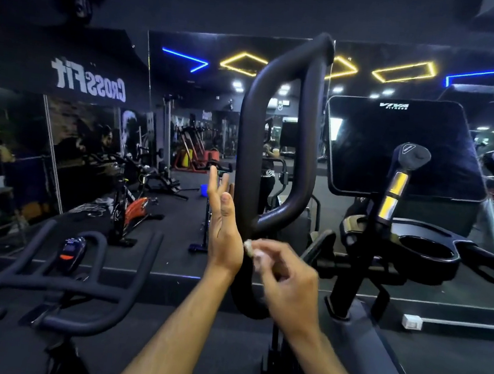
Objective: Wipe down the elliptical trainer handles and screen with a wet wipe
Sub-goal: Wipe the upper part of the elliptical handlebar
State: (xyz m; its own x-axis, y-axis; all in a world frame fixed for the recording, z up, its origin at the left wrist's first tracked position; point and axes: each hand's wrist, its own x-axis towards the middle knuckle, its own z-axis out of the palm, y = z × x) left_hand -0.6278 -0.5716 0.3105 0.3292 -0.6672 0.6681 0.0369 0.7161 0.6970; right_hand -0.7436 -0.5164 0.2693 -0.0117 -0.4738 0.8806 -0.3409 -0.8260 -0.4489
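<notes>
the right hand [286, 277] pinches a small wadded white wet wipe [249, 247] against the foot of the black looped foam handle [278, 135] — likely to rub it; the left hand [225, 224], fingers straight, flanks it, perhaps steadying. beyond, the dark glossy screen [396, 147] waits.

Black handle [279, 129], white wipe [249, 246], black screen [396, 147]

Single head-worn view, facing forward and down, close to the looped handle [278, 135]
</notes>
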